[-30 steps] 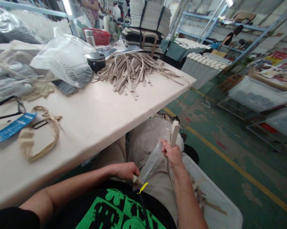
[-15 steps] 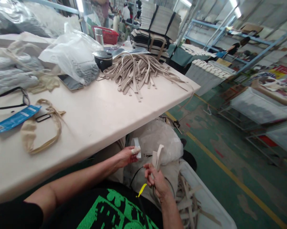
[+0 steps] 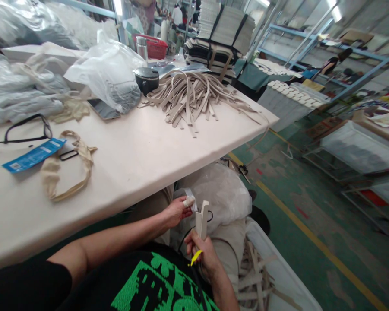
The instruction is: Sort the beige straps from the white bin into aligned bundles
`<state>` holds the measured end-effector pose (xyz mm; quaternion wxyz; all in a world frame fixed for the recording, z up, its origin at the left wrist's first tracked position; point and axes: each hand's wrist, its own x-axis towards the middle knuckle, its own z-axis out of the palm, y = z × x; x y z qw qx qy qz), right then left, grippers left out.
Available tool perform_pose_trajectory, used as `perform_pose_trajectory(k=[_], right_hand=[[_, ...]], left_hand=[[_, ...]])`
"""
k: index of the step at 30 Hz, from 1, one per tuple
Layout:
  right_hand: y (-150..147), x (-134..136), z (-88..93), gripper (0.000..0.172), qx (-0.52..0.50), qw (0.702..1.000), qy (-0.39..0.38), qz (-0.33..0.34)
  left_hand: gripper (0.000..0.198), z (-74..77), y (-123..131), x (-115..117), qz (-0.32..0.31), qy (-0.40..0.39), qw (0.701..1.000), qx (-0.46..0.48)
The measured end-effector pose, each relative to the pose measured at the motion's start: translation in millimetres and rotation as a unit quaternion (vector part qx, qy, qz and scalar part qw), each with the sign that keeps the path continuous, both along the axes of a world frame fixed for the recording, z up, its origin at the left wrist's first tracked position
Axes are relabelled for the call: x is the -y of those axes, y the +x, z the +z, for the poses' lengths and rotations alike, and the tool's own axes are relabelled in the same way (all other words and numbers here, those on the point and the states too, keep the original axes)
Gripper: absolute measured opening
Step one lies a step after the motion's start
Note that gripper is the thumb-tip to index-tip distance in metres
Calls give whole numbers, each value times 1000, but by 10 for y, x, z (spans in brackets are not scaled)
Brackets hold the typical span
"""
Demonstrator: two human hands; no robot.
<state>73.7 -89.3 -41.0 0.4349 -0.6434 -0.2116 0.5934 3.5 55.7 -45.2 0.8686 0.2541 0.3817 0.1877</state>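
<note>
My right hand (image 3: 202,255) is closed around folded beige strap ends (image 3: 201,222) that stick up from the fist, held over my lap below the table edge. A yellow tag (image 3: 195,256) shows at that hand. My left hand (image 3: 178,210), with a taped fingertip, pinches a small clear plastic piece (image 3: 190,195) just left of the strap. A large clear plastic bag (image 3: 216,194) lies on my knees behind both hands. A white bin (image 3: 278,268) at my right holds more beige straps (image 3: 254,276).
The white table (image 3: 132,151) carries a heap of beige straps (image 3: 191,97), a black pot (image 3: 147,80), plastic bags (image 3: 106,73), a phone (image 3: 105,110), glasses (image 3: 26,131), a blue card (image 3: 34,154) and a looped strap (image 3: 67,172). Stacked goods (image 3: 223,34) and shelving (image 3: 336,52) stand beyond on the green floor.
My right hand dropped from out at the right to close in front of my body, carrying the strap ends. My left hand rose from my lap toward the table edge, pinching the plastic.
</note>
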Motion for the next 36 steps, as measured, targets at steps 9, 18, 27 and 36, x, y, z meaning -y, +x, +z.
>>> perform_pose_trajectory(k=[9,18,27,36], right_hand=[[-4,-46,-187,56,-60,998,-18,-28],[46,-86,-211,53,-71,997,-22,-22],[74,-216,-131,60,-109,993,-31,-15],[306,81,145,60,59,998,-17,-13]], left_hand=[[49,-43,12,37,35,-4,999,24],[52,-55,-15,75,25,-34,999,10],[49,-179,-71,133,-43,13,999,-3],[44,-189,-89,-34,24,-8,999,-29]])
